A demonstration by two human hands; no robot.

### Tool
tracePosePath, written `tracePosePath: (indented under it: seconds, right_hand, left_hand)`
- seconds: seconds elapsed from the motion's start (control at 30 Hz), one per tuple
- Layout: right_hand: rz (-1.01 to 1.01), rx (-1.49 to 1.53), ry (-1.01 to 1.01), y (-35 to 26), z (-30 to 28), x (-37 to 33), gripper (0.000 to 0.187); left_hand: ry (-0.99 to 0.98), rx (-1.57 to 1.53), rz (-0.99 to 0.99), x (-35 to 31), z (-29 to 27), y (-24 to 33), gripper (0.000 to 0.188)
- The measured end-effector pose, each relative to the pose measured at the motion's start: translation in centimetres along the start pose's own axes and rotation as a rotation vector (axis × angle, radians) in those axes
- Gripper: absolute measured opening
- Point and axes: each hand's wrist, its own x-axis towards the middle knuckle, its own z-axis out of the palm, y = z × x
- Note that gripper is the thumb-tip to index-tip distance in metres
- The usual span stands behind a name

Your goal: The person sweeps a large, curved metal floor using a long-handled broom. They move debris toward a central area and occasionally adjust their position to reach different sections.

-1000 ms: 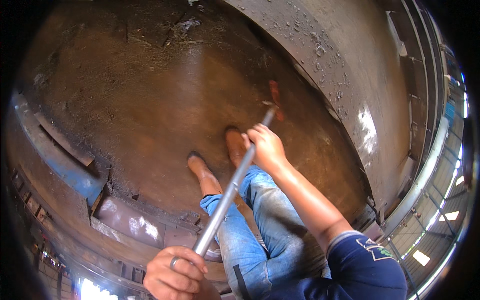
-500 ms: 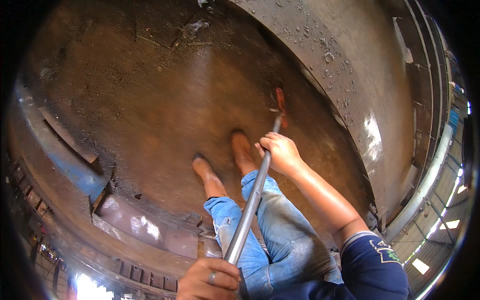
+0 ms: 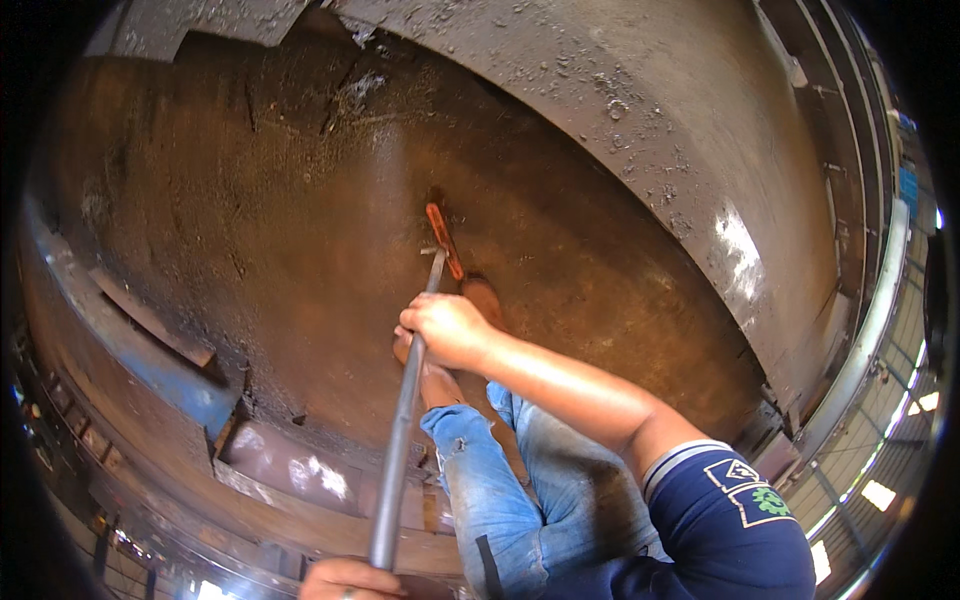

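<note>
Shifted toward the middle of the view since a second ago, the right hand (image 3: pixel 447 330) now grips the grey metal pole (image 3: pixel 402 430) higher up, fingers wrapped fully around it. At 6 o'clock the left hand (image 3: pixel 345 580) has slid to the very bottom edge, half cut off, a ring on one finger; it appears closed around the pole's lower end, though only its top shows. The pole runs from that hand up toward 12 o'clock, ending at an orange-red blade (image 3: pixel 445 240) that lies against the rusty brown metal floor (image 3: pixel 250 250), just above centre. That floor is broad, curved and stained, speckled with grit and pale scrapings toward 11 o'clock. A grey, pitted steel wall (image 3: pixel 640 120) sweeps from 12 to 4 o'clock, flecked with debris and catching a bright patch of daylight at 3 o'clock. At 8 o'clock a blue-edged metal ledge (image 3: pixel 130 350) borders the floor, with a shiny plate (image 3: pixel 290 470) below it near 7 o'clock. Bare feet (image 3: pixel 485 295) stand on the floor directly under the right hand, beneath blue jeans (image 3: pixel 500 480). At 4 o'clock, window panes (image 3: pixel 880 490) let light in beyond a railing.
</note>
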Motion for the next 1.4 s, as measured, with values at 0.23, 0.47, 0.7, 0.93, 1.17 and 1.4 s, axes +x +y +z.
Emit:
tracePosePath:
  seconds: [0.23, 0.47, 0.7, 0.93, 1.17, 1.4]
  right_hand:
    - [0.126, -0.215, -0.049, 3.3, 0.4, -2.1, 0.06]
    - [0.551, 0.049, -0.231, 10.4, -6.1, -0.1, 0.035]
    - [0.798, 0.275, 0.264, 23.2, -10.1, 15.6, 0.045]
    - [0.893, -0.174, 0.549, 29.8, -14.2, 31.7, 0.093]
    - [0.744, -0.058, 0.622, 30.4, -14.1, 38.0, 0.095]
    - [0.803, 0.002, 0.665, 30.2, -13.9, 38.9, 0.09]
  left_hand:
    - [-0.088, -0.152, -0.028, 1.7, -3.1, -6.3, 0.033]
    - [0.159, -0.114, -0.064, -0.1, -6.1, -6.7, 0.037]
    - [0.264, -0.18, -0.064, 2.3, -9.9, -9.0, 0.025]
    - [-0.012, -0.133, -0.15, 2.2, -20.4, -11.6, 0.021]
    - [0.114, -0.24, -0.175, 7.3, -23.0, -14.7, 0.021]
    - [0.144, -0.286, -0.202, 9.9, -25.4, -16.5, 0.022]
